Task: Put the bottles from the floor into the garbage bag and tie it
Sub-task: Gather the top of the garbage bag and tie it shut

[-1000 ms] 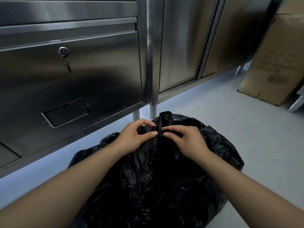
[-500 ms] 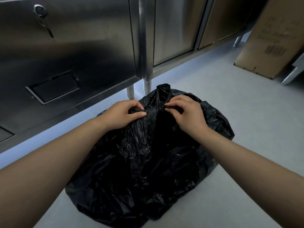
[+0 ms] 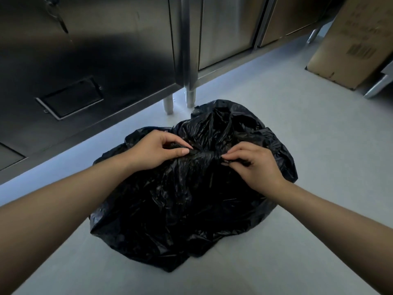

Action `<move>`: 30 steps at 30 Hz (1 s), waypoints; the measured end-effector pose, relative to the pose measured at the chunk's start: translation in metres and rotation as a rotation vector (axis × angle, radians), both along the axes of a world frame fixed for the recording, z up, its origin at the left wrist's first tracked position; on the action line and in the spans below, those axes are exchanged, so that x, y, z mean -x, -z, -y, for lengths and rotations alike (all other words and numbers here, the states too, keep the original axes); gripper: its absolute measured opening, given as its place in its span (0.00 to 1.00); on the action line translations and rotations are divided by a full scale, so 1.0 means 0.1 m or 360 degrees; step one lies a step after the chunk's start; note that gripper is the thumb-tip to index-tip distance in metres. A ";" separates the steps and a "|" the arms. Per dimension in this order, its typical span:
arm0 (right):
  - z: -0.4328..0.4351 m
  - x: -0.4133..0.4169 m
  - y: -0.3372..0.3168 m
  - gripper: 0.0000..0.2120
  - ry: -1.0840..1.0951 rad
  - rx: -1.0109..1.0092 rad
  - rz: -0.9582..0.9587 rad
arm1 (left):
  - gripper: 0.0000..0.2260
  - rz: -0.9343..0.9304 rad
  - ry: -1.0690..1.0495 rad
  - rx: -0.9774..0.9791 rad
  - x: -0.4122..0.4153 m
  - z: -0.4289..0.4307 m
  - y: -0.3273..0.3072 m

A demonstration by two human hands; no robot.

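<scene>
Both hands, left hand [image 3: 156, 151] and right hand [image 3: 254, 165], pinch the garbage bag [image 3: 180, 209] between them.

The garbage bag [image 3: 180, 199] is glossy black, its creases catching thin grey glints. The floor [image 3: 297, 135] is plain pale grey. The cabinets [image 3: 225, 28] are silver-grey steel with dark reflections, on 2 silvery legs [image 3: 169, 105]. The cardboard box [image 3: 357, 28] is brown, printed with what seems a dark barcode [image 3: 361, 51].
</scene>
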State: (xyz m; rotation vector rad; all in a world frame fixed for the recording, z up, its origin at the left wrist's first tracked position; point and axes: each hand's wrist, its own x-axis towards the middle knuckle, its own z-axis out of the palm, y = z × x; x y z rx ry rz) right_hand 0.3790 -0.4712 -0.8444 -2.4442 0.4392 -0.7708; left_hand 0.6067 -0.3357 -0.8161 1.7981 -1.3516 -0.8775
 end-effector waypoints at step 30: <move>0.41 -0.22 -0.44 0.04 0.0273 -0.0859 0.0281 | 0.10 -0.0209 -0.0760 0.0444 -0.27 0.26 -0.29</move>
